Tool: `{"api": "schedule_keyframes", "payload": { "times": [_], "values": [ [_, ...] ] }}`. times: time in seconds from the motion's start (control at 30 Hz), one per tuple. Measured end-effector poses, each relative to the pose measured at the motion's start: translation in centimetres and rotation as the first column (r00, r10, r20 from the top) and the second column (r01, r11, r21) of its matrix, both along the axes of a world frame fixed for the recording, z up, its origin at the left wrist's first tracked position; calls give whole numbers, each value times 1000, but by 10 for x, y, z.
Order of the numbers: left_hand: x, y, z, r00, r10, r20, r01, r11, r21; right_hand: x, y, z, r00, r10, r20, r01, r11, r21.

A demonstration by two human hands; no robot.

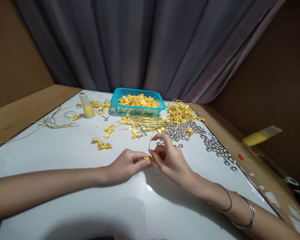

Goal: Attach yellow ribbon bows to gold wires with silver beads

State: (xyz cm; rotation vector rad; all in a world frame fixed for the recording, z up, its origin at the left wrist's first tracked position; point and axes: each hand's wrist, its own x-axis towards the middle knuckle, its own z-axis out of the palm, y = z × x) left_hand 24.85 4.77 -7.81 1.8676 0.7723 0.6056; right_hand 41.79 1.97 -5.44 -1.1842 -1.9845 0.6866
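Between the fingertips of my left hand is a small yellow ribbon bow, held low over the white table. My right hand meets it from the other side, thumb and fingers closed on a thin gold cord that rises in a short curve. Part of the bow is hidden behind the fingers. Just beyond the hands lie a bundle of gold cords and a heap of small silver rings. A few loose yellow bows rest to the left.
A blue plastic basket full of yellow bows stands at the back. To its right is a pile of corded bows; to its left, a spool of yellow thread. Another yellow spool lies beyond the right edge. A grey curtain hangs behind.
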Motion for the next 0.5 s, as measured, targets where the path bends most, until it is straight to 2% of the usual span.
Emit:
{"api": "schedule_keyframes", "payload": {
  "times": [0.2,0.3,0.43,0.5],
  "values": [
    [0,4,2,994,-73,86,92,966,-242,2,-2,9,999,-24,-46,22,999,-46],
    [0,6,0,986,-80,143,122,943,-311,4,3,8,997,-41,-72,36,996,-78],
    [0,8,1,978,-71,194,139,921,-363,13,19,7,984,-62,-170,24,976,-218],
    [0,9,1,970,-54,235,150,900,-409,19,29,7,990,-13,-142,-29,956,-291]
  ]
}}
